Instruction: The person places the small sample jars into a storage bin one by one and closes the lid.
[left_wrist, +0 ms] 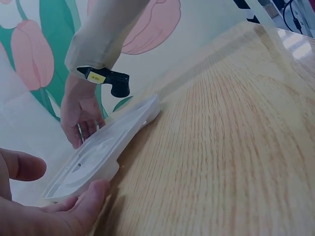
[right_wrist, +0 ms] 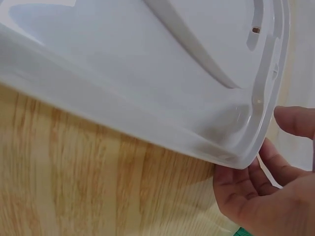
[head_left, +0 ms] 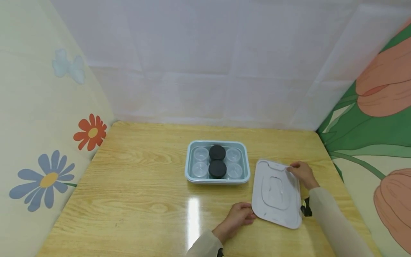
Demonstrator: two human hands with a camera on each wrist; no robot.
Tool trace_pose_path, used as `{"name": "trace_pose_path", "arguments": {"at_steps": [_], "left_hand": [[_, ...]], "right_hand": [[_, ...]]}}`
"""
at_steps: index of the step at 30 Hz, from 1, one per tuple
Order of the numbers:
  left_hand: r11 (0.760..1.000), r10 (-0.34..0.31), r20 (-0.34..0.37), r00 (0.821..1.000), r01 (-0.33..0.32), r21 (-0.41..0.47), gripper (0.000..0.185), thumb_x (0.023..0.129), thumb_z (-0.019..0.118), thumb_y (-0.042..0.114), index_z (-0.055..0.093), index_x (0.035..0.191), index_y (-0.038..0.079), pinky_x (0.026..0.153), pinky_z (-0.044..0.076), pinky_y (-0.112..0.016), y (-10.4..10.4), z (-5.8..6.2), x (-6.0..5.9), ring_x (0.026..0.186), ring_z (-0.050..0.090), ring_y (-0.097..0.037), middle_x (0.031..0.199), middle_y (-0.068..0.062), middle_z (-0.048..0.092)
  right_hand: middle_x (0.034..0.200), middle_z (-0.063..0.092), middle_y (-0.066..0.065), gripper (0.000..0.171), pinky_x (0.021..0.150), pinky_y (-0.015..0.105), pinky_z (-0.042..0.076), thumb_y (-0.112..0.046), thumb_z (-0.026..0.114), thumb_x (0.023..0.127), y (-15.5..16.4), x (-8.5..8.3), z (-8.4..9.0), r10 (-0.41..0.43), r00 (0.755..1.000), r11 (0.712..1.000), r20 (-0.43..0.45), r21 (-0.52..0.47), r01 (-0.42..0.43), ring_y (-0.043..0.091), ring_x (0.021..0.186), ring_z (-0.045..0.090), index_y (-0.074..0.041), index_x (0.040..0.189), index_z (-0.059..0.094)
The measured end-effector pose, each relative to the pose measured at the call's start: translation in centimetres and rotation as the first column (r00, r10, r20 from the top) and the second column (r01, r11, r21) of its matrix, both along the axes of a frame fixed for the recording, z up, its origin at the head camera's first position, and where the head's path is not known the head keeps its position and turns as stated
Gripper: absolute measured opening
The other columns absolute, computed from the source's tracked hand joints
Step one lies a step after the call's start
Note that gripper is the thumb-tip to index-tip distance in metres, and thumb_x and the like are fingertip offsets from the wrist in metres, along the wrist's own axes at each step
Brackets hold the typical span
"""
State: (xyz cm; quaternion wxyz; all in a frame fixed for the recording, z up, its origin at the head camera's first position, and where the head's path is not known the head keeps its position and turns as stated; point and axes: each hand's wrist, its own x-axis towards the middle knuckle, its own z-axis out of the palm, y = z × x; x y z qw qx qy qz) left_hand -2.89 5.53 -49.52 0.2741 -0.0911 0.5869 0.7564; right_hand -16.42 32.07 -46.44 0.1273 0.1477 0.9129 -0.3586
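A white plastic lid (head_left: 277, 190) lies on the right part of the table, between the two hands. My left hand (head_left: 239, 217) is at its near left corner; in the left wrist view, fingers (left_wrist: 91, 199) touch the lid's edge from below while another digit stays apart above. My right hand (head_left: 303, 174) holds the far right corner, with fingers (right_wrist: 234, 184) under the rim and the thumb at its outer edge. Left of the lid stands a light blue container (head_left: 189, 162) holding clear round cups (head_left: 200, 169) and two black-topped jars (head_left: 217, 169).
The wood-grain table (head_left: 138, 200) stretches to the left of the container. A white cloth (head_left: 205, 71) hangs behind it, and flower-print sheets (head_left: 48, 180) stand at both sides. A black wrist device (left_wrist: 118, 83) sits on the right sleeve.
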Motion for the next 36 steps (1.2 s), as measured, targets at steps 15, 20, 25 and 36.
{"name": "trace_pose_path", "arguments": {"at_steps": [15,20,25,36], "left_hand": [[0.997,0.006,-0.004,1.0,-0.006,0.073,0.03,0.088,0.051,0.0,0.055,0.115,-0.013,0.073,0.056,-0.026,-0.3,0.7,-0.6,0.072,0.059,-0.008,0.087,-0.007,0.063],[0.996,0.018,-0.02,1.0,-0.016,0.089,0.031,0.09,0.053,0.003,0.053,0.116,-0.014,0.073,0.056,-0.026,-0.5,1.0,-0.8,0.073,0.059,-0.008,0.091,-0.008,0.063],[0.991,0.013,-0.037,0.999,-0.008,0.13,0.033,0.091,0.052,0.004,0.051,0.119,-0.015,0.072,0.055,-0.026,-0.7,1.4,-0.7,0.074,0.061,-0.01,0.094,-0.011,0.065],[0.981,0.016,-0.049,0.999,-0.006,0.193,0.034,0.093,0.051,0.003,0.049,0.123,-0.014,0.075,0.055,-0.025,-1.0,3.0,-0.8,0.077,0.06,-0.009,0.095,-0.007,0.062]], "right_hand": [[0.114,0.054,0.03,0.043,0.076,0.036,0.047,-0.022,0.053,0.092,1.0,0.1,1.3,0.028,0.999,1.0,0.028,0.012,-0.029,0.035,0.099,0.053,0.013,0.117,0.051],[0.118,0.052,0.031,0.047,0.073,0.031,0.046,-0.025,0.052,0.094,1.4,0.2,2.2,0.056,0.998,0.998,0.02,-0.01,-0.056,0.034,0.101,0.052,0.014,0.119,0.05],[0.125,0.048,0.032,0.052,0.075,0.031,0.048,-0.03,0.05,0.095,1.8,0.4,3.2,0.057,0.998,0.997,0.031,-0.044,-0.055,0.035,0.106,0.05,0.013,0.124,0.047],[0.13,0.044,0.033,0.054,0.077,0.035,0.052,-0.03,0.045,0.098,2.8,0.1,4.6,0.066,0.997,0.994,0.041,-0.094,-0.061,0.034,0.109,0.05,0.014,0.129,0.044]]}}
